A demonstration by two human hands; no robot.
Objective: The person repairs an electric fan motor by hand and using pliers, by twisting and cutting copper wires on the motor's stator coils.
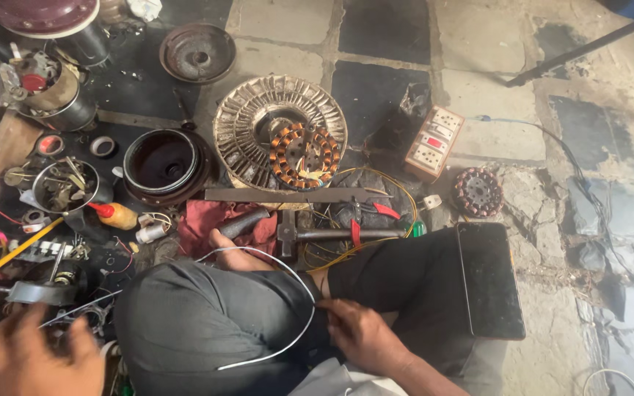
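From the head view, the person sits on a stone-slab floor (pixel 398 37) with dark-trousered legs crossed, and a thin, pale, springy length of wire (pixel 299 282) arcs over the left knee from near the foot down to the lap. The right hand (pixel 361 334) rests on the inner thigh at the wire's bend, fingers curled together close to it; whether they actually pinch the wire cannot be told, since the fingertips are tucked under. The left hand (pixel 27 359) is low at the left edge, blurred, fingers loosely spread and holding nothing visible, nearest a cluttered heap of small metal parts (pixel 60 282). The wire looks light and stiff enough to keep its curve, likely to spring back if let go, and smooth enough to slip, so it would be best gripped near the bend or close to a free end. A black flat phone-like slab (pixel 489 279) lies on the right thigh. Just beyond the legs lie a dark-handled hammer (pixel 332 235), red-handled pliers (pixel 365 216) and a long flat metal bar (pixel 288 195) on a red cloth (pixel 207 220). Further off stands a round finned motor housing holding a copper-wound stator (pixel 304 154), with a dark round bowl-shaped cover (pixel 161 163) to its left and a white and brown switch-and-socket board (pixel 434 143) to its right.
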